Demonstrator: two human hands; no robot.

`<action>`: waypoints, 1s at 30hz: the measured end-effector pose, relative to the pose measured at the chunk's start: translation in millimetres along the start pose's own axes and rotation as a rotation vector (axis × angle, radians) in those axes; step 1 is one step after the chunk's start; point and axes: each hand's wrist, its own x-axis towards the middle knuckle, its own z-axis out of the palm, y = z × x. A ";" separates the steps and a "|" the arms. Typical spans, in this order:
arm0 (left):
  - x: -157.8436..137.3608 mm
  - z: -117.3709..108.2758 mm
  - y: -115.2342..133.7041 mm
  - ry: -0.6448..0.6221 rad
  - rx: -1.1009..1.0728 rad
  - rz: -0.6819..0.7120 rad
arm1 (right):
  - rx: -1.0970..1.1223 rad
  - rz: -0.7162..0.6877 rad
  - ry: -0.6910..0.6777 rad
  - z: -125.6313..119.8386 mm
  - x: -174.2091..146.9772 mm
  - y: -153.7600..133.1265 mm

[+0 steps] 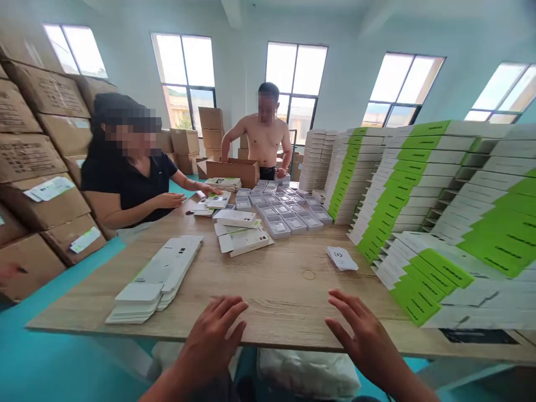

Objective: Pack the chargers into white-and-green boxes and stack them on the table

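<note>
My left hand (215,329) hovers at the table's front edge with its fingers apart and nothing in it. Across from it, my right hand (355,324) is also spread and holds nothing. Left of my left hand lies a stack of flat, unfolded white cartons (161,276). Beyond my right hand sits a small stack of white printed cards (342,258), and a rubber band (309,274) lies beside it on the wooden table (276,290). Further back, white boxes (245,237) rest one over another near the middle.
Tall stacks of white and green boxes (397,184) line the right side. Clear plastic trays (285,209) cover the table's far middle. Two people (134,178) work at the far left and back, one by an open cardboard box (232,171). Cartons (46,145) are piled at left.
</note>
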 end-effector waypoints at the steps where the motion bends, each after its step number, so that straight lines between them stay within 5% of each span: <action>1: 7.1 -7.9 -10.4 -0.051 0.042 -0.078 | 0.075 -0.019 -0.061 18.7 2.5 -11.8; 6: 86.9 -18.5 -59.3 -0.247 0.170 -0.273 | 0.131 0.070 -0.183 63.3 25.1 -46.7; 10: 157.7 1.8 -85.7 -0.342 0.148 -0.306 | 0.115 0.079 -0.125 64.2 22.2 -48.1; 14: 192.6 12.8 -94.8 -0.425 0.092 -0.374 | 0.192 0.106 -0.102 59.3 15.0 -48.7; 20: 185.0 15.8 -54.9 -0.448 -0.190 -0.410 | 0.466 0.342 -0.096 69.5 46.7 -53.9; 25: 158.8 11.5 -2.9 -0.426 -0.494 -0.373 | 0.294 0.151 0.024 70.3 91.4 -35.6; 30: 141.2 -11.0 -0.1 -0.342 -0.697 -0.147 | 0.498 0.182 0.189 52.1 105.0 -27.9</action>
